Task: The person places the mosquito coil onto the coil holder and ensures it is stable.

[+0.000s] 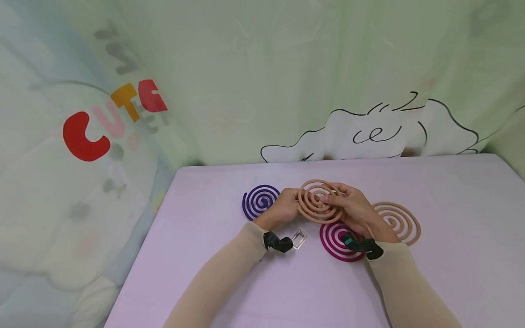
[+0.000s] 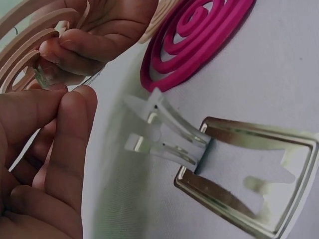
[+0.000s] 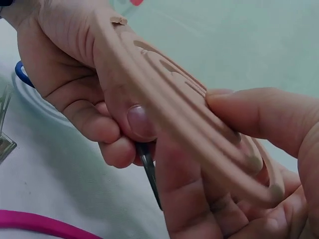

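Tan spiral coil (image 3: 174, 122), held tilted, round, matte

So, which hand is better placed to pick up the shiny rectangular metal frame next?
Probably the left hand: it's nearer that frame, though pinching a thin dark strip; the right hand grips a tan spiral coil.

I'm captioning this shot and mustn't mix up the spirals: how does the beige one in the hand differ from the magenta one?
Colour: the held spiral is pinkish beige; the magenta spiral is deep pink.
Pose: the held spiral is raised and tilted in the right hand; the magenta spiral lies on the table.
Cover: in the head view, a dark strap crosses the magenta spiral but not the held spiral.
Both are open coils.
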The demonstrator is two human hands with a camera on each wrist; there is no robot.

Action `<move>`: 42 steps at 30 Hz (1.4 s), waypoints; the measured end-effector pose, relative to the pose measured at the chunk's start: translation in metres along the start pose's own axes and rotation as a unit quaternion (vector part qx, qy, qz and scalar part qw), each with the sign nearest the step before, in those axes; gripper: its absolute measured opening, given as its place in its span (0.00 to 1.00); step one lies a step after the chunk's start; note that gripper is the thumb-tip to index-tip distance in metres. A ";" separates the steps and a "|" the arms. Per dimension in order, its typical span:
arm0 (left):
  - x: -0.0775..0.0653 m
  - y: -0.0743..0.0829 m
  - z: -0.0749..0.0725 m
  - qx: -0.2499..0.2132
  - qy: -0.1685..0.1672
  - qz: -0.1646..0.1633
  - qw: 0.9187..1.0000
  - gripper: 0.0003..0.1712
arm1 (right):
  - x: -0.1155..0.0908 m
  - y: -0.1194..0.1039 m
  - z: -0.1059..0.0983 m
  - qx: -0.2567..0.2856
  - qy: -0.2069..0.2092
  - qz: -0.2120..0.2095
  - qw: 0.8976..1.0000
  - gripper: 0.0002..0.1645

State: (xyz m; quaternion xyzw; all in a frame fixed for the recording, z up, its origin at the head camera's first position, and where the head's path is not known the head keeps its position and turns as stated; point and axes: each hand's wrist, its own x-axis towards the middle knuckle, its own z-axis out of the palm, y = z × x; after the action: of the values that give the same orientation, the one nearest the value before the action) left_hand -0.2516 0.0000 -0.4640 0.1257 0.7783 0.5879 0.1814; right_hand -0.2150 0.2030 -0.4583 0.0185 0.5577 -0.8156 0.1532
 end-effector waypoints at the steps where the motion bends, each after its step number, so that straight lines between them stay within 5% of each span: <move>1: 0.000 0.000 0.000 0.000 0.001 0.000 1.000 0.07 | 0.000 0.000 0.000 0.004 -0.001 -0.001 1.000 0.29; 9: 0.001 -0.001 -0.002 -0.018 -0.007 0.011 1.000 0.15 | 0.000 -0.001 -0.001 0.030 -0.005 -0.003 1.000 0.24; 32: 0.000 -0.002 -0.004 -0.012 -0.006 0.019 1.000 0.08 | 0.002 0.003 0.001 0.041 -0.024 -0.010 0.999 0.20; 42: 0.001 -0.001 -0.005 -0.049 -0.018 0.003 0.999 0.10 | 0.002 0.003 0.000 0.058 -0.036 -0.011 0.998 0.19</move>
State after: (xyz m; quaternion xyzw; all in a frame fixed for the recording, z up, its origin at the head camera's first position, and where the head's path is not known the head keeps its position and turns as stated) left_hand -0.2548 -0.0040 -0.4641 0.1290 0.7446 0.6237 0.1998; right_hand -0.2160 0.2014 -0.4614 -0.0086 0.5040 -0.8482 0.1627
